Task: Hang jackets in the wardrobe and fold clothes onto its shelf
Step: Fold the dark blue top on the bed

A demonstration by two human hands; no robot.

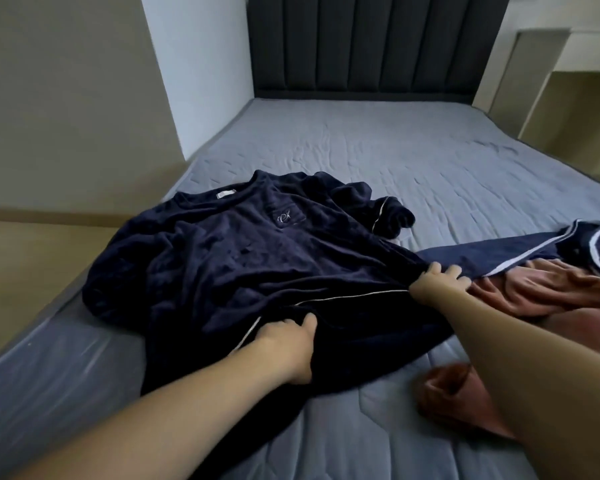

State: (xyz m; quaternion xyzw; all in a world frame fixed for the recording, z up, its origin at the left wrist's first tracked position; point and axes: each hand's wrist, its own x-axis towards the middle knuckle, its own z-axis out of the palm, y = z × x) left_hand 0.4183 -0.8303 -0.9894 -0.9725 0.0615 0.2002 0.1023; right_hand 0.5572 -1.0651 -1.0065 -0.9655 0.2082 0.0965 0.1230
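1. Both forearms fill the near foreground, reaching out over the foot edge of the bed (395, 157).
2. Left hand (293, 344) has its fingers curled into the hem of the navy top (243, 258), gripping a bunch of fabric right by the white piping.
3. Right hand (437, 280) pinches the same top at its right side seam, knuckles up, fingers closed over the cloth.
4. Why two grips apart? It looks like a pull to draw the fabric taut and flat, so the fold comes out square.
5. That navy top lies face up toward the left edge of the bed, neck pointing at the headboard (378, 46), one sleeve crumpled beyond its shoulder.
6. Waiting its turn: a pink garment (534, 289) heaped at the right edge, partly under the right forearm, and a navy piece with white stripes (520, 252) just behind it, touching it.
7. No wardrobe or shelf in view, so my read is that folding is only starting.
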